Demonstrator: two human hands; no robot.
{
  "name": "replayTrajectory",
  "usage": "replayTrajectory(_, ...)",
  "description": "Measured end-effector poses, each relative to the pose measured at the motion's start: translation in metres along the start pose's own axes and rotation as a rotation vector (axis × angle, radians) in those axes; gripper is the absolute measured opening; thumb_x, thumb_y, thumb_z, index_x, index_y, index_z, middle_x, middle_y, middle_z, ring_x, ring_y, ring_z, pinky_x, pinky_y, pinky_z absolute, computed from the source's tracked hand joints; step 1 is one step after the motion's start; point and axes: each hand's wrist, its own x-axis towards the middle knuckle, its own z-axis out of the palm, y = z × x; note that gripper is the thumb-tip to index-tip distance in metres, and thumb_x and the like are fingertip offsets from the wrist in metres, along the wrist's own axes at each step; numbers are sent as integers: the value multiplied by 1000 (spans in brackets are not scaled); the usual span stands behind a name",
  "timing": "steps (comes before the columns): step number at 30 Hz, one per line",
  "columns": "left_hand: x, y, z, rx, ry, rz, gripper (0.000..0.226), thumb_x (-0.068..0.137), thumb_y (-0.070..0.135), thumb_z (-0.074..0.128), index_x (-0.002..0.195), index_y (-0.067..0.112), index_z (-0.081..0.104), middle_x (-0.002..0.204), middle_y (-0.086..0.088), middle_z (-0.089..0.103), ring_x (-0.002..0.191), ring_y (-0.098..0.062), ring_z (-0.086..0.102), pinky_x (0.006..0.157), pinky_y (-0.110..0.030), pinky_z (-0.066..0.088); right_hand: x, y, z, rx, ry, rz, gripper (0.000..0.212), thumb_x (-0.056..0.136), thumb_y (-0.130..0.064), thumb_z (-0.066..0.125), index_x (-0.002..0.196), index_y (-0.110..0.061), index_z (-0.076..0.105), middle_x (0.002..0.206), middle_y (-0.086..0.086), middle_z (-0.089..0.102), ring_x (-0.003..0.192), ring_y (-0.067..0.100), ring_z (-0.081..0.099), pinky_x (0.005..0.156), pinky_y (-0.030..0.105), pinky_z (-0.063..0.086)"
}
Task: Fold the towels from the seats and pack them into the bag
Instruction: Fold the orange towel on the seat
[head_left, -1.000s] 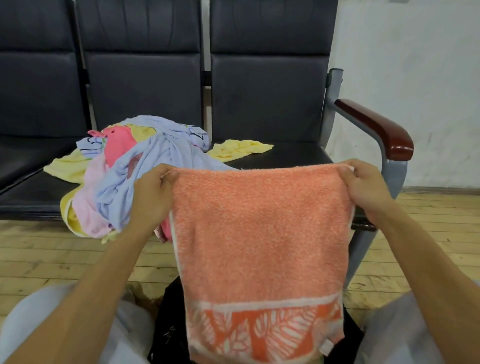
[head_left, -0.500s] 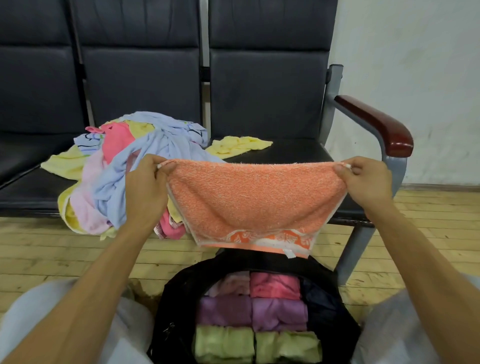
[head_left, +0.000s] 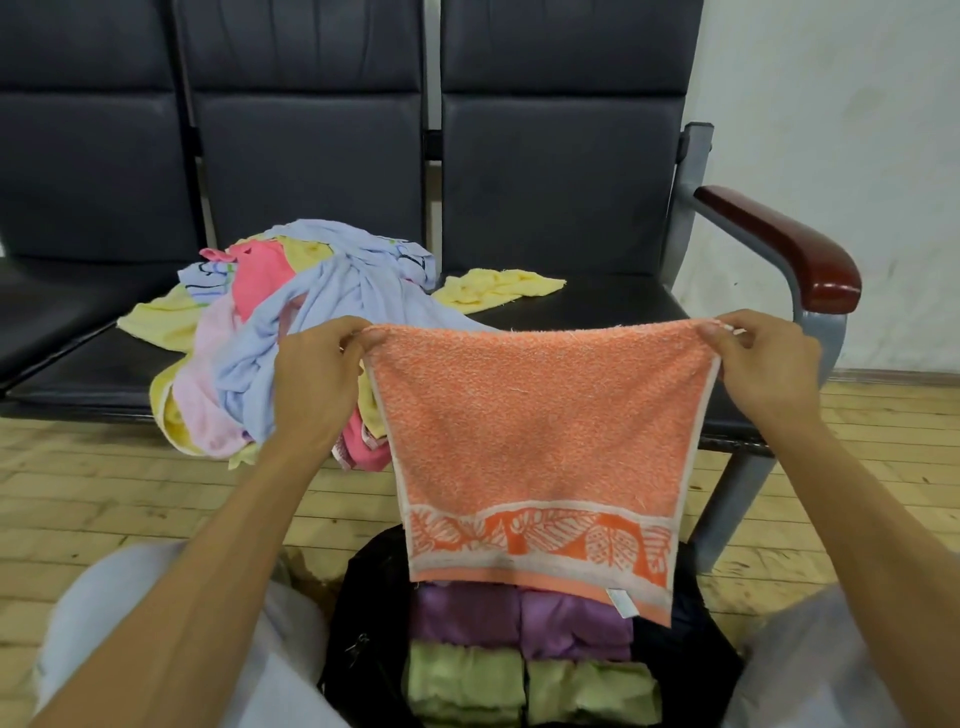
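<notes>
**Head view.** Left of the left hand (head_left: 311, 384), and partly behind it, a pile (head_left: 291, 332) of loose blue, pink and yellow towels lies on the seat (head_left: 597, 306) and spills over its front edge. Whether the hand touches the pile cannot be told.

The left hand pinches 1 top corner of the orange towel (head_left: 540, 431) between thumb and curled fingers. The right hand (head_left: 769, 374) pinches the other top corner in the same way. The towel hangs flat between the 2 hands with its top edge taut and nearly level. Its leaf border is at the bottom, and its label (head_left: 618, 603) is at the lower corner on the right-hand side.

Below both hands the bag (head_left: 353, 623) stands open on the floor. In it lie 2 purple folded towels (head_left: 524, 618) and 2 green ones (head_left: 524, 686), in rows. The hanging hem hides whatever lies behind them. Beyond the right hand stands the armrest (head_left: 779, 244).

**Step in hand, as judged:** spreading the towel for its next fold. To do it well:

1. Keep both pinches at the very corners.
2. Hold the top edge level so the side edges hang parallel.
3. Bring corner to corner and let the edges meet before creasing.

Terry cloth is limp and will likely sag or skew if the hands close unevenly. The finished fold is best matched to the width of the packed towels, so that it sits in line with their rows.
</notes>
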Motion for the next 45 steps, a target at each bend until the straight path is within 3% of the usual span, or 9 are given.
replayTrajectory(6,2,-5,1,22,-45,-66,15,95,27,60,89,14,67,62,3,63,52,-13,63,66,-38,55,4,0,2,245,-15,134,18,90,-29,68,100,-15,73,90,2,71,89,20,68,89,44,56)
replayTrajectory(9,4,-7,2,47,-74,-86,15,95,23,59,90,11,66,65,-2,64,54,-11,63,65,-35,54,4,-2,1,391,-37,198,2,90,-24,69,89,-22,69,89,1,71,90,17,68,88,40,57)
replayTrajectory(14,5,-9,6,79,-134,-121,11,97,15,57,91,11,65,67,-5,63,55,-8,61,61,-29,51,3,-6,-2,545,-40,239,6,94,-19,63,94,-20,69,86,-7,68,85,8,65,90,35,54)
replayTrajectory(18,6,-13,7,93,-218,-155,8,95,14,59,90,15,66,65,-1,63,59,-14,63,64,-32,52,4,-4,-4,612,-18,263,9,95,-16,62,93,-21,70,95,-6,68,96,11,64,94,35,53)
replayTrajectory(28,2,-7,5,60,-268,-134,13,90,13,66,98,9,75,66,8,65,56,1,63,60,-9,46,9,0,-6,689,24,286,21,95,-13,60,83,-27,69,97,-4,68,104,16,63,92,33,51)
replayTrajectory(33,0,2,3,-240,-291,-249,14,84,10,72,98,8,75,80,-4,73,62,-4,67,70,-23,57,10,1,-7,694,65,348,16,97,-13,57,92,-23,69,96,-6,66,98,12,62,78,23,49)
replayTrajectory(38,1,4,2,-288,-348,-270,5,95,18,60,92,21,64,83,-20,71,73,-22,63,80,-40,53,11,4,-5,655,40,379,14,98,-15,56,93,-21,68,100,-1,66,102,17,61,84,29,50)
replayTrajectory(41,1,4,4,-271,-321,-284,6,99,20,54,95,20,58,84,-19,70,75,-21,64,79,-37,54,10,3,-2,603,8,353,14,98,-16,56,91,-22,66,99,-1,65,104,18,60,94,36,50)
replayTrajectory(45,4,10,4,-485,-192,-385,12,97,12,55,108,13,62,87,-7,68,73,-11,66,69,-28,57,8,2,0,575,-13,327,11,98,-15,57,96,-20,67,96,-7,63,105,16,59,97,37,50)
